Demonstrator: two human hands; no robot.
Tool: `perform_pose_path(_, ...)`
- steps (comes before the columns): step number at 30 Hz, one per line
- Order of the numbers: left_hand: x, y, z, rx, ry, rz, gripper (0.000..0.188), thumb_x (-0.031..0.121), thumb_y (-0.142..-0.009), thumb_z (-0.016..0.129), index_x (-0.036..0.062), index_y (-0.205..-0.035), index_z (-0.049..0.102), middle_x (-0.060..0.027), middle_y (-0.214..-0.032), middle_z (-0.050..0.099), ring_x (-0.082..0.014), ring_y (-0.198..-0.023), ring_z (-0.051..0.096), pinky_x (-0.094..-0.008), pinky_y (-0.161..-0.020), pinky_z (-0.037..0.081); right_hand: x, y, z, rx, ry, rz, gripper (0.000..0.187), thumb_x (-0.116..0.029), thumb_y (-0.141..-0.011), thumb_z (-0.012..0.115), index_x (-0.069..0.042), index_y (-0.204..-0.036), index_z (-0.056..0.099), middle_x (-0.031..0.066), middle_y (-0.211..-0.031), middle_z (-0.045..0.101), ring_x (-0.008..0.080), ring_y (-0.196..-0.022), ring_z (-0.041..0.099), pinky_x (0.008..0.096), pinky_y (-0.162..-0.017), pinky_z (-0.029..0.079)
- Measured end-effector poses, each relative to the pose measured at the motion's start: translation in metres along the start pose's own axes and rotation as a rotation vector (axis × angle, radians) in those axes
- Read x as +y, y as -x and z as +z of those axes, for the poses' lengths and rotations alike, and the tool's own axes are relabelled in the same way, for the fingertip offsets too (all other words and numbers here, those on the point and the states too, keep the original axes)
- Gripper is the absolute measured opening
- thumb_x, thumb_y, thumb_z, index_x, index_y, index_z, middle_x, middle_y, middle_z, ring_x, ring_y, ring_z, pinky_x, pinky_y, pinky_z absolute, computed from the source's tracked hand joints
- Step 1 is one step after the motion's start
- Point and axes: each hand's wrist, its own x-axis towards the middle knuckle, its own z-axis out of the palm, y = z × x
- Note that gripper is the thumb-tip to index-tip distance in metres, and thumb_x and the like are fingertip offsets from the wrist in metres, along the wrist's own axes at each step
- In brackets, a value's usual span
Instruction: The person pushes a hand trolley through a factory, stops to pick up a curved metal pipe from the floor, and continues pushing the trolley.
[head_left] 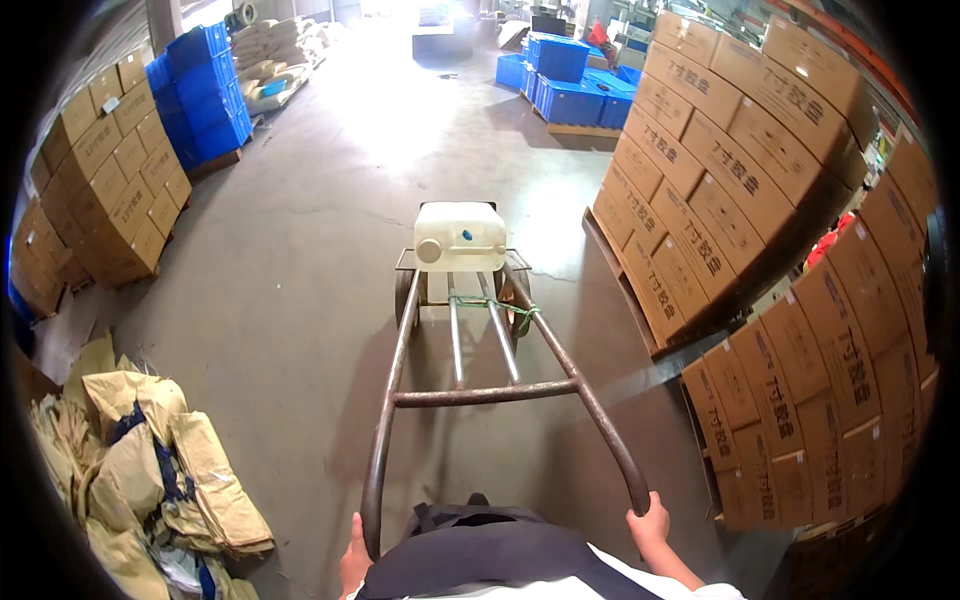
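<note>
A metal hand truck with worn brown handles stretches out in front of me, tilted back toward my body. My left hand is closed at the end of its left handle, thumb up, the fingers partly hidden. Around the right handle's end, my right hand is closed. A white plastic jerrycan with a round cap and a small blue spot lies at the truck's far end, above the two wheels. Green cord is tied across the bars just behind it.
Stacked cartons on pallets line the right, with more cartons at the left. Blue crates stand at far left and other blue crates at far right. Crumpled sacks lie near left. Grey floor runs between the stacks.
</note>
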Motion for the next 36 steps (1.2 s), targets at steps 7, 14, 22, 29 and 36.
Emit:
perform_pose_path(7, 0.164, -0.258, -0.062, 0.011, 0.207, 0.15, 0.101, 0.015, -0.068, 0.073, 0.025, -0.149, 0.014, -0.0193, -0.102, 0.063, -0.0391, -0.085, 0.063, -0.0425, -0.078, 0.05, -0.214, -0.215, -0.04, -0.009, -0.027, 0.017, 0.036, -0.02, -0.067, 0.068, -0.007, -0.097, 0.054, 0.0169, -0.075, 0.064, 0.0338, -0.073, 0.065, 0.0417, -0.066, 0.049)
perform_pose_path(14, 0.291, -0.519, -0.093, -0.001, 0.099, 0.148, 0.097, 0.016, -0.069, 0.069, 0.0197, -0.148, 0.013, -0.0212, -0.116, 0.058, -0.039, -0.094, 0.062, -0.0426, -0.076, 0.05, -0.381, -0.419, -0.002, -0.005, -0.024, 0.051, 0.04, -0.022, -0.069, 0.067, -0.008, -0.104, 0.055, 0.0185, -0.08, 0.065, 0.0372, -0.079, 0.064, 0.0431, -0.072, 0.049)
perform_pose_path(22, 0.444, -0.798, -0.114, -0.129, 0.186, 0.026, 0.098, 0.017, -0.072, 0.067, 0.0235, -0.149, 0.006, -0.0207, -0.121, 0.055, -0.0371, -0.099, 0.061, -0.0396, -0.085, 0.049, -0.552, -0.687, 0.021, 0.09, -0.023, -0.047, 0.028, -0.009, -0.067, 0.064, -0.007, -0.093, 0.053, 0.0088, -0.057, 0.056, 0.0197, -0.046, 0.059, 0.0344, -0.045, 0.046)
perform_pose_path(29, 0.548, -1.04, -0.118, -0.097, 0.163, 0.018, 0.097, 0.015, -0.071, 0.068, 0.0206, -0.149, 0.01, -0.0231, -0.122, 0.054, -0.039, -0.102, 0.06, -0.0408, -0.086, 0.048, -0.749, -0.896, 0.041, 0.141, 0.035, -0.073, 0.029, -0.014, -0.068, 0.064, -0.006, -0.093, 0.055, 0.0148, -0.07, 0.062, 0.0312, -0.066, 0.064, 0.0402, -0.061, 0.049)
perform_pose_path(36, 0.702, -1.294, -0.165, -0.034, 0.202, 0.126, 0.092, 0.012, -0.074, 0.066, 0.0174, -0.148, 0.012, -0.0243, -0.12, 0.055, -0.0404, -0.101, 0.059, -0.0415, -0.083, 0.049, -0.929, -1.124, 0.051, 0.054, -0.02, 0.012, 0.036, -0.021, -0.069, 0.067, -0.007, -0.099, 0.054, 0.0173, -0.084, 0.065, 0.0358, -0.083, 0.064, 0.0445, -0.073, 0.049)
